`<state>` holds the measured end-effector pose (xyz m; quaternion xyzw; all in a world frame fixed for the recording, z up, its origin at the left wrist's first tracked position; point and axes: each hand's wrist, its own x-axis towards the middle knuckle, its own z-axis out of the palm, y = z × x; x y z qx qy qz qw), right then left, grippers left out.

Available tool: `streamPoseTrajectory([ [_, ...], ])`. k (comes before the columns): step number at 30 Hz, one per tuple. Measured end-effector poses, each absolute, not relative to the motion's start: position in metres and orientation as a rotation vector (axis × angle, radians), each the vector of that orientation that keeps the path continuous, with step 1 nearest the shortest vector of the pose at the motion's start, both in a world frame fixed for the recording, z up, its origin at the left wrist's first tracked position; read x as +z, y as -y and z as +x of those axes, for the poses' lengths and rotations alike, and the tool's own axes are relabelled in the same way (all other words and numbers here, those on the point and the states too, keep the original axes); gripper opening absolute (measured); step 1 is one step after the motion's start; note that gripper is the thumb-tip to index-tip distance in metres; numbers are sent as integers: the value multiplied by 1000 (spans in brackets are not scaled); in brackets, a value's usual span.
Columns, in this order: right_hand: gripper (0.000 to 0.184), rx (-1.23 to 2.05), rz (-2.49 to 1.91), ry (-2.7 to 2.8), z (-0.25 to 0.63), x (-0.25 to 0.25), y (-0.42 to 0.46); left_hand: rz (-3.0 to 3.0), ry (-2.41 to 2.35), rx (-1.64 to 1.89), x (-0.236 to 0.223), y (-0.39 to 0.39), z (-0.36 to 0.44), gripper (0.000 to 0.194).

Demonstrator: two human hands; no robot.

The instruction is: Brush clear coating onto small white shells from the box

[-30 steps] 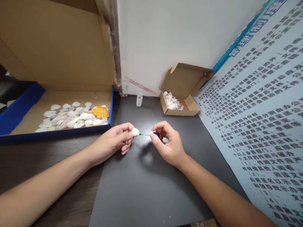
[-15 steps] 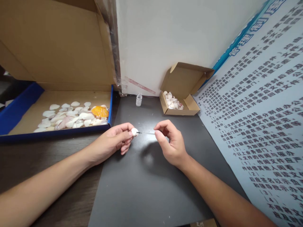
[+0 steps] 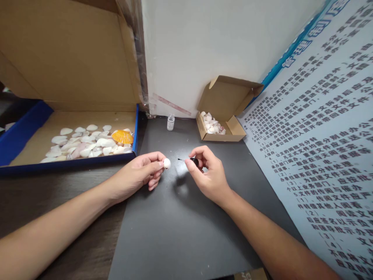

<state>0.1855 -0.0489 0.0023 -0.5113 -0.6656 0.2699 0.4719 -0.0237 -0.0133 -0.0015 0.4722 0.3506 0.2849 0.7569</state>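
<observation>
Between the thumb and fingers of my left hand (image 3: 148, 170) is a small white seashell (image 3: 167, 163). My right hand (image 3: 208, 171) pinches a black brush cap (image 3: 194, 161), its thin dark brush tip pointing left towards the shell. A short gap separates the brush tip from the shell. Behind the hands, a small clear glass bottle (image 3: 170, 123) with a white label stands on the dark grey board (image 3: 180, 241), near the wall.
At the left, an open blue-edged cardboard box (image 3: 87, 158) holds several pale shells and an orange scallop shell (image 3: 122, 137). A smaller open cardboard box (image 3: 224, 137) with white shells stands at the back right. A printed poster (image 3: 326, 147) lines the right side.
My right hand has turned slightly, bringing the black cap into view. The brush tip has moved right, away from the shell; my left hand stays nearly still.
</observation>
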Motion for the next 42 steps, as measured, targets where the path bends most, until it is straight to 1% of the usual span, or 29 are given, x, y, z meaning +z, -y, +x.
streamPoseTrajectory([
  [5,8,752,-1150,1641,186,2,49,1015,-764,624,-1,13,-24,18],
  [10,11,723,-1216,1618,185,2,49,1016,-763,619,-2,13,-25,18],
  [13,6,765,-1165,1599,186,1,48,1007,-757,618,-2,13,-25,18],
  [15,7,782,-1142,1603,186,1,48,999,-752,619,-3,13,-25,18],
  [19,14,696,-1232,1573,185,2,48,1001,-750,615,-3,13,-25,17],
  [25,15,775,-1189,1546,184,3,48,989,-750,621,-2,13,-25,18],
  [29,18,696,-1283,1552,184,2,47,994,-743,620,-3,12,-24,18],
  [35,16,738,-1147,1561,184,3,48,990,-737,629,-3,13,-25,20],
  [42,13,650,-1302,1630,184,2,45,993,-741,646,-2,14,-24,23],
])
